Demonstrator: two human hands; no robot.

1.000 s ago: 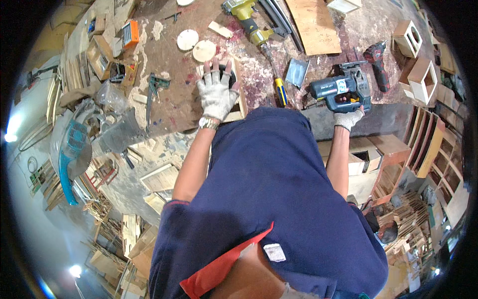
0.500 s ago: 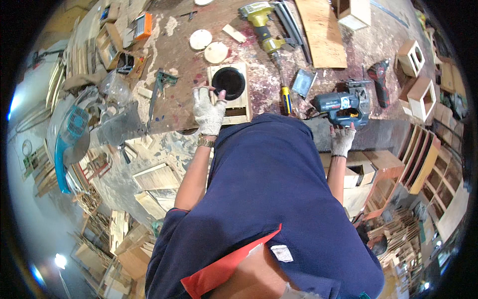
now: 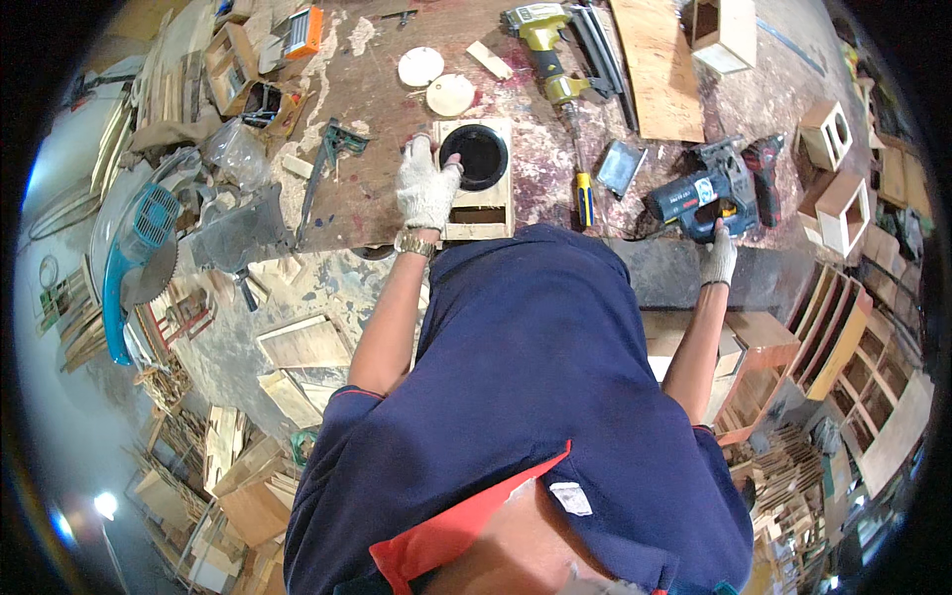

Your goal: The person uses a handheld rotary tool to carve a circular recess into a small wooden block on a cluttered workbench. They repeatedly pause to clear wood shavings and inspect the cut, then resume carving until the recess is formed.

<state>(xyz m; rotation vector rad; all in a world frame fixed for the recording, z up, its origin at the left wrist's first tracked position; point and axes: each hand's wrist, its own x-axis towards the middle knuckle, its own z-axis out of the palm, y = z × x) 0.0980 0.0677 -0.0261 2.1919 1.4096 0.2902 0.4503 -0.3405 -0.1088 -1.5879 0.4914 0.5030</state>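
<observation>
My left hand, in a pale fingerless glove, grips the left side of a small wooden box, thumb by the round black ring set in its top. My gloved right hand has its fingers curled on the handle of a blue jigsaw at the bench edge. Between the two lie a yellow-handled screwdriver and a small metal tray. A red-black drill stands just behind the jigsaw.
The bench also carries two wooden discs, a green nail gun, a plywood sheet and small boxes. A teal mitre saw is at left; offcuts and shelving frames lie lower down.
My left hand has slid from over the black ring to the box's left side, uncovering the ring. My right fingers dropped off the jigsaw's handle and are back on it.
</observation>
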